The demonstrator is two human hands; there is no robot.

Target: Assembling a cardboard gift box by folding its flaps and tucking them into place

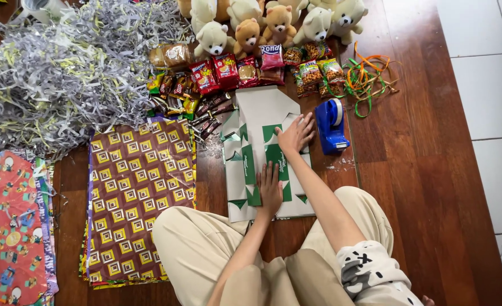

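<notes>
One flattened cardboard box, grey-white with green panels, lay on the wooden floor in front of the seated person's crossed legs. Both hands rested on it with nothing gripped. The left hand lay flat, palm down, fingers straight and close together, on the lower middle of the box. The right hand pressed down higher up near the right edge, its fingers spread wide.

One blue tape dispenser stood just beside the right hand, right of the box. A loose tangle of orange and green ribbon lay beyond it. About seven cream and tan teddy bears sat in a row at the top. Below them ran a row of small snack packets: several red ones, one pink, and a few with green and orange printing at the right, with dark wrapped bars at the left; the exact count could not be told. A stack of brown wrapping paper with yellow squares lay left of the box, red patterned sheets farther left, and one big heap of grey shredded paper above them.
</notes>
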